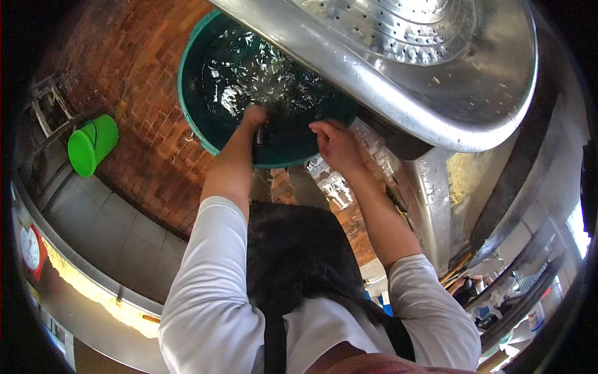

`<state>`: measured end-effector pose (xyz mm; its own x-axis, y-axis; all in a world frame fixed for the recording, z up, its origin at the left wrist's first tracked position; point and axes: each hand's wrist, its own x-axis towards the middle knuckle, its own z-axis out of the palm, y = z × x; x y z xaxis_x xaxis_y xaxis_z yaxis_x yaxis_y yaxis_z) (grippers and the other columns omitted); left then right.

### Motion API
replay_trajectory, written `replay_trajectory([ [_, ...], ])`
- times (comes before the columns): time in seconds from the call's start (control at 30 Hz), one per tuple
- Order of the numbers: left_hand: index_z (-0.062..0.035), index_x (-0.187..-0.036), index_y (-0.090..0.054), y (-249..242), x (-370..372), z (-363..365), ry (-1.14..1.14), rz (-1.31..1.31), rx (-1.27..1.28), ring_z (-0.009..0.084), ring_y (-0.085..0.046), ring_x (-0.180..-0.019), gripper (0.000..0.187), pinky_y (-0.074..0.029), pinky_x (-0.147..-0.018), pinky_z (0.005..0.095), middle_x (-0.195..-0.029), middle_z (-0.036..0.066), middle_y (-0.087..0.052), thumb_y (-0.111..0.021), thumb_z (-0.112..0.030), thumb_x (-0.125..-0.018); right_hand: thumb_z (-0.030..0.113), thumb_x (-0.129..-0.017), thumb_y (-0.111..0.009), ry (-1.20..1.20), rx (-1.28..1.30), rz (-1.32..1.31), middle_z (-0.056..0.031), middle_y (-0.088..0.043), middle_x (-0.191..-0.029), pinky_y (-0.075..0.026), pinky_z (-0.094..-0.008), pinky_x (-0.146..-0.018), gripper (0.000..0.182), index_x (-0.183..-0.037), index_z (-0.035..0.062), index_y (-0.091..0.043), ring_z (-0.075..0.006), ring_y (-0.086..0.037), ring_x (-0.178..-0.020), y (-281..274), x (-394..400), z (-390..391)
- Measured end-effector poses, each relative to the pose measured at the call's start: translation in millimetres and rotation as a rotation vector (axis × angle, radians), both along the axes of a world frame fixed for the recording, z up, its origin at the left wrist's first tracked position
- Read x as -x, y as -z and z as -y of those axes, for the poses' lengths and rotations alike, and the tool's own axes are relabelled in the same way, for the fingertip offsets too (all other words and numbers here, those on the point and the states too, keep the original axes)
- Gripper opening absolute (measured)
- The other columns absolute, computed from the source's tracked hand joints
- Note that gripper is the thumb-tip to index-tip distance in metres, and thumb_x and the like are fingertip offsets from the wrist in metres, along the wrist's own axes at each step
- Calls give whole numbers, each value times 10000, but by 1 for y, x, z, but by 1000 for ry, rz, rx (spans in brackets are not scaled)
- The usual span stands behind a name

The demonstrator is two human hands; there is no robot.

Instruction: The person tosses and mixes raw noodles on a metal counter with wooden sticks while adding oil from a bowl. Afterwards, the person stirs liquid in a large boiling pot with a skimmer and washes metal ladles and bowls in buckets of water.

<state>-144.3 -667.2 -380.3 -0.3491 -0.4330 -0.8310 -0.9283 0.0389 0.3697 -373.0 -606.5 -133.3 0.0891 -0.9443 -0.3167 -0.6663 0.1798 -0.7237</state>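
Below me stands a large green tub (182, 93) with water (249, 68) in it, its surface rippled and glinting. My left hand (255, 116) is closed over the near part of the tub, right at the water. A short dark handle-like piece (258, 136) sticks out beneath it toward me; the rest of what this hand grips is hidden. My right hand (336, 142) hangs over the tub's near right rim, its fingers curled in and nothing showing in them.
A shiny steel basin (398, 81) with a perforated middle overhangs the tub's right side. On the left, a bright green bucket (93, 144) lies tilted near a grey tiled ledge (124, 221). Brick flooring (146, 118) surrounds the tub. A red-and-white dial scale (31, 248) stands far left.
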Motion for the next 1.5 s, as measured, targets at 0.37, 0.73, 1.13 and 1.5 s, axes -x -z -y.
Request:
replay_trajectory([
  [0.37, -46, -1016, -658, -2, -18, 8, -511, -423, 615, 216, -646, -657, 205, -534, -593, 372, -933, 96, -676, -610, -166, -858, 98, -837, -506, -177, -182, -595, -187, -658, -1072, -467, -435, -929, 284, -1047, 9, -675, -359, -619, -1026, 177, -22, 27],
  [0.73, 20, -1104, -582, -37, -4, 9, -1027, 1, 459, 424, -653, -928, 451, -516, -787, 462, -1000, 286, -655, -586, -382, -901, 75, -807, -565, -324, -418, -492, -199, -666, -1069, -521, -457, -857, 216, -958, 21, -711, -373, -648, -970, 212, -15, 25],
  [1.13, -25, -779, -601, -15, -7, 10, -1156, -424, -248, 181, -552, -456, 120, -469, -421, 346, -632, 78, -586, -640, -127, -829, 57, -782, -557, -274, -350, -407, -229, -659, -1016, -511, -454, -855, 264, -1021, 7, -660, -399, -637, -957, 198, -17, 17],
  [1.5, -70, -572, -453, -241, -18, 1, -1281, -773, -267, 153, -452, -361, 307, -379, -360, 308, -489, 39, -459, -652, -64, -806, 115, -837, -564, -133, -74, -122, -208, -652, -1021, -494, -421, -868, 248, -1057, 17, -622, -373, -622, -974, 71, -14, -6],
])
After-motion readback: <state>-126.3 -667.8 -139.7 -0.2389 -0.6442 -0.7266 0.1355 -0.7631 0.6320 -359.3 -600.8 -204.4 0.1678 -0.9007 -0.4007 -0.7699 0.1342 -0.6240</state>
